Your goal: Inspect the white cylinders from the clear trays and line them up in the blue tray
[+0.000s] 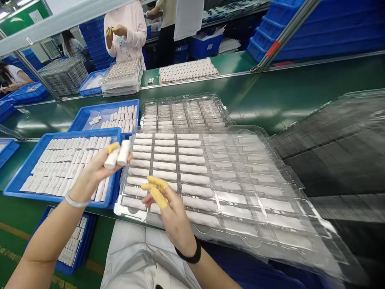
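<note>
Hovering over the filled side of a clear tray point(222, 174), the right hand point(173, 214) has its fingers loosely parted and visibly grips nothing; whether yellow finger covers point(159, 197) touch anything below cannot be told. The left hand point(99, 165), beyond it, pinches two white cylinders point(123, 152) upright between bin and tray. The step in hand looks like moving cylinders between these; the next move would call for steady, separate control of the pair. Right of the left hand, the tray shows three filled columns, the third with nine pieces, then two bare ones. Left of that hand, one blue bin point(81, 133) holds about four rows. Past both hands lie a smaller bin point(90, 109) and another tray point(221, 105); farther off stands one co-worker point(130, 24).
</note>
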A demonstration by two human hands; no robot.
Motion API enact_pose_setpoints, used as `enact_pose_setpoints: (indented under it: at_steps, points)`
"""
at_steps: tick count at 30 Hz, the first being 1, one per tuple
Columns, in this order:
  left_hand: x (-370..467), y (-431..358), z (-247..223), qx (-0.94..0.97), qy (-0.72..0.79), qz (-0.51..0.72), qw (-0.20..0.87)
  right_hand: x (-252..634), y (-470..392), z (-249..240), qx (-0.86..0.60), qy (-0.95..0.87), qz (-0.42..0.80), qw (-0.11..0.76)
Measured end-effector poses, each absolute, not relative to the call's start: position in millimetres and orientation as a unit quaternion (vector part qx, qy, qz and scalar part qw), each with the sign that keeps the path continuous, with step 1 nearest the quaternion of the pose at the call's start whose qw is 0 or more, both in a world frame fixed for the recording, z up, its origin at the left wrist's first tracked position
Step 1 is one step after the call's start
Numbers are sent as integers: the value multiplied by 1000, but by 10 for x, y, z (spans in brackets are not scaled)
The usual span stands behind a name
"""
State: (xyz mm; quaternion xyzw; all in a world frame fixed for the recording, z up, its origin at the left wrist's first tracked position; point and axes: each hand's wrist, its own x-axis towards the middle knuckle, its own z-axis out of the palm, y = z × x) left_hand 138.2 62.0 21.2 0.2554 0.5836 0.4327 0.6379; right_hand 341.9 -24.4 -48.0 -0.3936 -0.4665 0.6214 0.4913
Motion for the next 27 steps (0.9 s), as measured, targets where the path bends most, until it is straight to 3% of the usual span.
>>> enact_pose_setpoints:
  at_steps: [2, 7, 14, 17, 27]
  points:
    - [1722, 312, 145, 293, 584, 373, 658, 3393, -197, -476, -391, -448, 634, 494]
    - [2217, -180, -111, 426, 613, 423, 514, 3504, -195, -482, -422, -513, 579, 473]
    - [2216, -412, -200, 644, 475, 460, 384, 3813, -364, -526, -429, -671, 282, 535]
    - [2235, -466, -217, 669, 481, 461, 329, 3890, -397, -534, -418, -702, 226, 531]
    - [2315, -536, -258, 666, 465, 443, 378, 3981, -445, -536, -398, -715, 226, 528]
